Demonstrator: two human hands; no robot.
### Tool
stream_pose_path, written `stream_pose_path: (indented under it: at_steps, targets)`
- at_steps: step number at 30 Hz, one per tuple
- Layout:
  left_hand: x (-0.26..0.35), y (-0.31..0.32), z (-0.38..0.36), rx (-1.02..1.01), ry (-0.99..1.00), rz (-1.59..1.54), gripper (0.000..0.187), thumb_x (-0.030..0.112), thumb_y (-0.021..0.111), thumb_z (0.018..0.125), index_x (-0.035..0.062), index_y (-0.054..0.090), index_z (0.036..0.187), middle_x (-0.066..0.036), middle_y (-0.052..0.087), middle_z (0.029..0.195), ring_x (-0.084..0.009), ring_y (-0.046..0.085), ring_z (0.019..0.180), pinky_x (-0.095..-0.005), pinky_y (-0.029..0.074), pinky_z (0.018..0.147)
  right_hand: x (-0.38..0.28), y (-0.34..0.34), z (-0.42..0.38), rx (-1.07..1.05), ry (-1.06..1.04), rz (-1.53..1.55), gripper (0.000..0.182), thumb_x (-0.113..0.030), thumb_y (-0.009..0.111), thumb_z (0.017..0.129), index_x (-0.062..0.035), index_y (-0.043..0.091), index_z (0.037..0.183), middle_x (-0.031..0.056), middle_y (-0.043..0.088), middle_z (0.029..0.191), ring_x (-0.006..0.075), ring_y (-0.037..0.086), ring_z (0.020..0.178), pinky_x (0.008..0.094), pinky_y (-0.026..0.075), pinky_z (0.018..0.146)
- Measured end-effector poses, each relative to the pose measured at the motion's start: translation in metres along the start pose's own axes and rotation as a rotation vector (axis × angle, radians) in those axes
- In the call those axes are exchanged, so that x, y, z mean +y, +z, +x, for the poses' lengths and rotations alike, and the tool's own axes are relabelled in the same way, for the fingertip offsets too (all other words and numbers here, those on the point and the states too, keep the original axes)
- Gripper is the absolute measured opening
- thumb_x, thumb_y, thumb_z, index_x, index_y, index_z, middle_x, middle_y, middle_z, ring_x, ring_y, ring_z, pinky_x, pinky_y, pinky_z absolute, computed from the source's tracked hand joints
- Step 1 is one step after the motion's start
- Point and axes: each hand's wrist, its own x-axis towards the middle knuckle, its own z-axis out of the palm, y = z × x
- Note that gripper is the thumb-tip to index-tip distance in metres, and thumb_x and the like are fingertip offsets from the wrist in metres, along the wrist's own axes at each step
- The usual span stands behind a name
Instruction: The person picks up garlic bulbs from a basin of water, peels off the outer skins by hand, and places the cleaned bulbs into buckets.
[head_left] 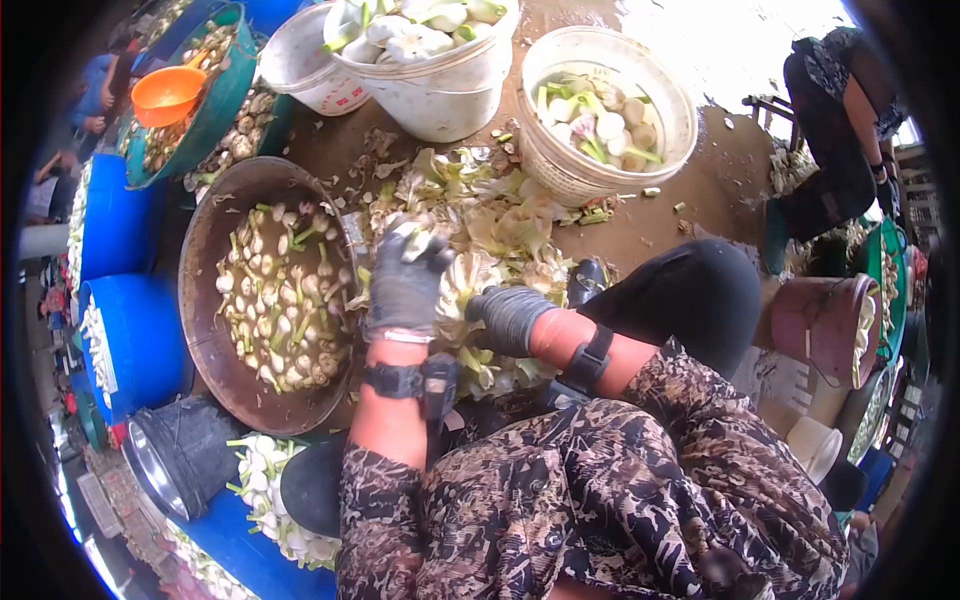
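My left hand (pixel 405 285), in a grey glove and smeared by motion, is closed on a pale garlic bulb (pixel 424 243) near its fingertips. It hovers beside the right rim of a brown round basin (pixel 212 345), which holds many garlic bulbs (pixel 285 300) with short stems, apparently in murky water. To its right, my right hand (pixel 508 320), also gloved, has its fingers curled over a heap of peeled leaves and skins (pixel 510 225). Whatever it grips is hidden from view.
Ahead stand a white bucket of large bulbs (pixel 430 95), another with cut bulbs (pixel 610 175), and a plain white bucket (pixel 315 75). Blue tubs (pixel 125 220) line the left. An orange colander (pixel 168 97) sits in a green tub. A co-worker (pixel 835 130) bends near a maroon bucket (pixel 820 330).
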Motion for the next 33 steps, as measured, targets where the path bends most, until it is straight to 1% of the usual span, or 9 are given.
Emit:
stream_pose_path:
  at_steps: [4,5,7,9,15,18,21,25,33]
  targets:
    - [-0.033,0.068,0.038,-0.328,0.077,0.575,0.028,0.01,0.045,0.098,0.0032,0.049,0.125,-0.011,0.056,0.112,-0.0251,0.067,0.086,-0.0342,0.06,0.071,0.003,-0.003,0.009,-0.021,-0.13,0.077,0.039,-0.038,0.069,0.077,-0.0095,0.067,0.103,0.0184,0.067,0.101,0.0352,0.064,0.093,0.041,0.051,0.082]
    - [-0.038,0.088,0.05,-0.401,-0.142,0.219,0.038,0.015,0.048,0.099,0.0037,0.037,0.133,-0.01,0.053,0.111,-0.0233,0.068,0.084,-0.0328,0.06,0.07,0.013,-0.002,0.009,-0.071,-0.237,0.176,0.038,-0.037,0.071,0.077,-0.0103,0.067,0.104,0.0168,0.067,0.102,0.0332,0.065,0.092,0.0402,0.052,0.082]
    - [-0.038,0.129,0.046,-0.458,-0.164,0.418,0.05,0.023,0.052,0.098,0.0016,0.028,0.138,-0.01,0.056,0.104,-0.0201,0.067,0.083,-0.0295,0.058,0.067,0.059,0.07,0.04,0.28,-0.456,0.195,0.036,-0.032,0.072,0.077,-0.0125,0.068,0.107,0.0129,0.068,0.105,0.0272,0.064,0.096,0.038,0.051,0.084]
    - [-0.036,0.136,0.05,-0.45,-0.005,0.486,0.052,0.017,0.056,0.097,0.0003,0.029,0.138,-0.009,0.059,0.102,-0.0131,0.063,0.074,-0.0267,0.057,0.063,-0.006,-0.014,0.003,-0.144,-0.12,0.243,0.03,-0.026,0.065,0.084,-0.0133,0.067,0.111,0.0124,0.067,0.108,0.0239,0.062,0.103,0.0368,0.048,0.09]
    - [0.094,-0.031,0.085,0.258,0.485,0.353,0.014,0.018,0.054,0.096,0.0125,0.058,0.108,-0.003,0.06,0.076,-0.0092,0.054,0.049,-0.0228,0.048,0.042,-0.013,-0.009,0.009,-0.022,0.017,0.095,0.038,-0.035,0.063,0.085,-0.0082,0.065,0.112,0.018,0.067,0.105,0.0348,0.064,0.097,0.043,0.049,0.085]
    - [0.145,-0.105,0.095,0.692,0.195,0.426,0.02,0.026,0.053,0.095,0.0069,0.058,0.093,-0.003,0.055,0.063,-0.0149,0.055,0.046,-0.0278,0.05,0.039,-0.028,-0.009,-0.004,-0.021,0.039,0.069,0.04,-0.036,0.065,0.084,-0.0069,0.064,0.112,0.0199,0.067,0.102,0.0376,0.064,0.094,0.0449,0.05,0.083]
    - [0.136,-0.19,0.139,0.744,-0.036,0.49,0.025,0.028,0.051,0.096,0.0047,0.061,0.095,-0.008,0.059,0.07,-0.0205,0.061,0.058,-0.0347,0.054,0.048,-0.029,-0.011,0.012,-0.046,0.058,0.058,0.04,-0.035,0.066,0.083,-0.0068,0.064,0.112,0.0204,0.067,0.1,0.0376,0.064,0.093,0.0448,0.05,0.082]
    - [0.117,-0.257,0.192,0.376,-0.208,1.736,0.037,0.028,0.051,0.095,0.0027,0.059,0.121,-0.012,0.065,0.101,-0.0246,0.065,0.083,-0.041,0.052,0.077,-0.045,-0.013,0.016,-0.043,0.052,0.061,0.039,-0.034,0.065,0.084,-0.0069,0.064,0.112,0.0199,0.067,0.097,0.0377,0.063,0.092,0.0445,0.049,0.082]
    - [0.123,-0.216,0.135,0.232,0.118,1.31,0.032,0.017,0.06,0.091,0.0046,0.058,0.121,-0.009,0.066,0.104,-0.0239,0.064,0.094,-0.0352,0.053,0.085,-0.046,-0.01,0.041,0.004,0.026,0.095,0.033,-0.032,0.064,0.085,-0.0077,0.065,0.107,0.0186,0.067,0.096,0.0378,0.063,0.091,0.045,0.049,0.082]
